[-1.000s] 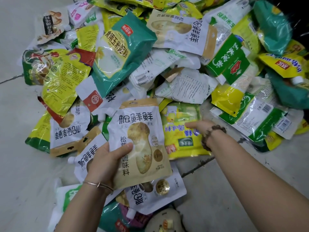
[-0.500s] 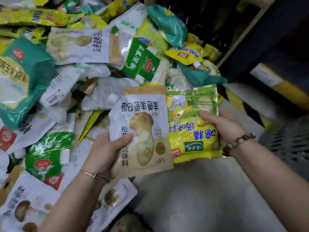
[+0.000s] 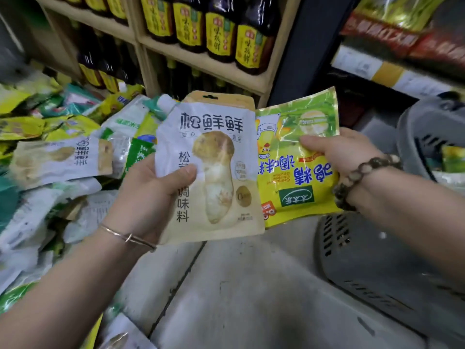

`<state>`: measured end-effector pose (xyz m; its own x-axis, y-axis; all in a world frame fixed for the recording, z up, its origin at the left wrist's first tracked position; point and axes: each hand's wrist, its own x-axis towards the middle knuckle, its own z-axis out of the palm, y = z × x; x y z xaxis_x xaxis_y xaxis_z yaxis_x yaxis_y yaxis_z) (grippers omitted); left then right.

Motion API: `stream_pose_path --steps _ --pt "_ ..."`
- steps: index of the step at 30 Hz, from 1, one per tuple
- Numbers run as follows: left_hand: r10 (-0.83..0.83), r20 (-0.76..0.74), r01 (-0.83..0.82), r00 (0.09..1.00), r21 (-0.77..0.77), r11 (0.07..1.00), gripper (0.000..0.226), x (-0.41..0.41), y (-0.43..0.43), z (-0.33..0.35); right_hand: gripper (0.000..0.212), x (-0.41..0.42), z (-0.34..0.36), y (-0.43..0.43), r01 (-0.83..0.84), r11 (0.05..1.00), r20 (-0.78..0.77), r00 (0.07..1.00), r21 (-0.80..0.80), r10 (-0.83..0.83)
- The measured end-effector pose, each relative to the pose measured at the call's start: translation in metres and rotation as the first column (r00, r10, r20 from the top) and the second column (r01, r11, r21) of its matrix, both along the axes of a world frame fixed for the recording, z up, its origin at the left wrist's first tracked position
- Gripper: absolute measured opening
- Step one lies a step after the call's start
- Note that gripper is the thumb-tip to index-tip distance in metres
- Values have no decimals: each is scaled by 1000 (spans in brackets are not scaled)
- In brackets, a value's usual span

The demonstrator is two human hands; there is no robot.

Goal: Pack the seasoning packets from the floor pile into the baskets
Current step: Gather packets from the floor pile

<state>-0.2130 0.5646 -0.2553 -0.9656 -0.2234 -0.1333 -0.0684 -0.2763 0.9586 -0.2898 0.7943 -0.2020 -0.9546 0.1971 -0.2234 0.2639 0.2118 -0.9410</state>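
Floor (image 3: 239, 285) carries the pile (image 3: 63, 152) along its left edge and two grey baskets at its right edge: the near basket (image 3: 377, 260) toward the lower right corner, and the far basket (image 3: 427, 127) beyond it, with what looks like a packet inside. Both held packets are clear of the floor. The left hand (image 3: 151, 197) grips the white packet (image 3: 216, 172), thumb across its front and fingers behind. The right hand (image 3: 344, 152) pinches the yellow packet (image 3: 297, 177) at its right side, print upside down. Both packets have their long axes roughly upright, and the white one's right edge overlaps the yellow. The right hand is nearer both baskets, so its packet probably drops first. The left would have to reach across.
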Motion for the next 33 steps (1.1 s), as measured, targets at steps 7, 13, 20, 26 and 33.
stream_pose_path --steps 7,13,20,26,33 --pt "-92 -112 92 989 -2 996 16 -23 61 81 19 -12 84 86 38 998 -88 996 56 -33" --pt "-226 -185 233 956 17 972 20 -49 167 126 10 -1 129 210 224 974 -199 956 29 -214" --pt "-418 -107 417 902 -27 908 23 -72 306 135 14 32 141 347 396 900 -170 914 181 -368" --pt "-508 127 514 852 -18 858 16 -82 400 100 33 59 100 432 493 820 -55 864 290 -500" --pt "-481 250 519 841 -120 846 16 -86 470 58 18 55 16 474 572 761 38 792 307 -610"
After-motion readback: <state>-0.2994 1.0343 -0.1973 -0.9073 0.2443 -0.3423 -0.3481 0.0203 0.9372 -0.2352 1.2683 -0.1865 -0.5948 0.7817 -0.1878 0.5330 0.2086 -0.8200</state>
